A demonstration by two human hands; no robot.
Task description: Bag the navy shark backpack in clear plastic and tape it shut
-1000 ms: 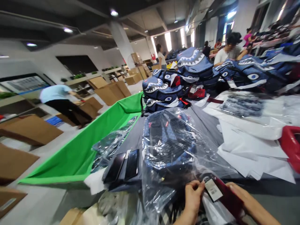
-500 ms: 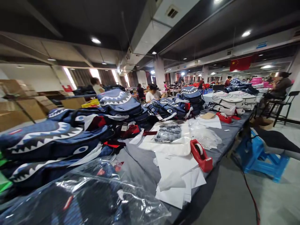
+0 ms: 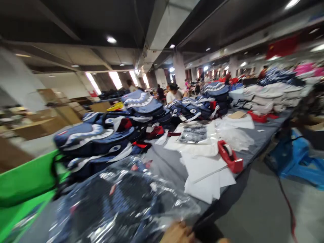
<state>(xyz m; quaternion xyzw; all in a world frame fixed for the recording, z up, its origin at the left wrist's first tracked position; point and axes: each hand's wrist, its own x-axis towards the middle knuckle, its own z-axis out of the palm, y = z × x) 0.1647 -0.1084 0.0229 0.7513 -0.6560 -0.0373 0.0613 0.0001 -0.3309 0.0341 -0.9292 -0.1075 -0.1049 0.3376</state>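
Observation:
A dark blue backpack sealed in a clear plastic bag (image 3: 121,202) lies on the grey table (image 3: 167,162) right in front of me. Only the top of my left hand (image 3: 177,233) shows at the bottom edge, against the near end of the bag; its fingers are hidden. A sliver of skin that may be my right hand (image 3: 222,240) peeks in beside it. The view is blurred by motion. Behind the bag sits a pile of blue shark-face backpacks (image 3: 93,138).
White paper sheets (image 3: 205,172) and a red tape dispenser (image 3: 230,157) lie at the table's right edge. A green cloth bin (image 3: 22,182) stands left, a blue stool (image 3: 296,158) right. Cardboard boxes (image 3: 45,121) and seated people (image 3: 172,94) are farther back.
The view swung up and right off my hands and the tag, then partly back left and down. My left hand has come back into sight at the bottom edge.

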